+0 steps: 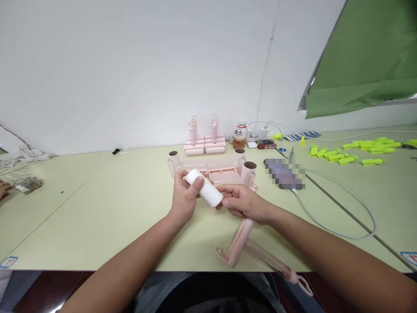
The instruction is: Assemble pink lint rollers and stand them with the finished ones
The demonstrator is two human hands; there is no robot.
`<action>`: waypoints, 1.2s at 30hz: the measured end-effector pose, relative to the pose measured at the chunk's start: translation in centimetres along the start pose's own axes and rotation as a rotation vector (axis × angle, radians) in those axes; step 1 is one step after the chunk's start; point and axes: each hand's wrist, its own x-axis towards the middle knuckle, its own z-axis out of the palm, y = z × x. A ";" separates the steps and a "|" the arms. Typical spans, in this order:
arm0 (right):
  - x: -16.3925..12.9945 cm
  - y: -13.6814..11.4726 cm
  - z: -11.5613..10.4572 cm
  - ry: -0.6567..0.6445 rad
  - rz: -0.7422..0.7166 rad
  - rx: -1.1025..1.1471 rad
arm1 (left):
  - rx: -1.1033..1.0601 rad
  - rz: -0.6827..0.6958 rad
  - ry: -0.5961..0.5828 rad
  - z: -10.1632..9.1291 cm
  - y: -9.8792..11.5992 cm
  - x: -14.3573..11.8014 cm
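Observation:
A white paper roll [204,188], apparently a lint roller refill, is held tilted above the table. My left hand [186,194] wraps round its upper left part, thumb on top. At the lower right end, the curled fingers of my right hand [243,201] grip the roll's edge. Below my right hand, a pink lint roller frame [239,243] lies at the table's front edge, its clear tubular handle [270,259] and loop jutting over the edge. Behind my hands are pink trays [224,174] and upright rolls with brown cores [249,168], partly hidden.
Pink boxes with small rollers [205,147] stand against the wall beside a drink bottle [240,134]. A phone [282,174] with a white cable lies at right, before several yellow-green pieces [373,145]. Another person's hand [4,188] and a plastic bag [28,183] are at far left.

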 end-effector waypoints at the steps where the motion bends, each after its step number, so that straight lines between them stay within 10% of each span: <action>1: 0.0 0.0 -0.1 0.015 -0.010 0.010 | -0.008 0.005 0.000 0.0 0.0 0.0; 36: -0.4 -1.0 -0.3 0.256 0.037 0.001 | 0.208 0.037 -0.119 -2.2 -0.1 0.9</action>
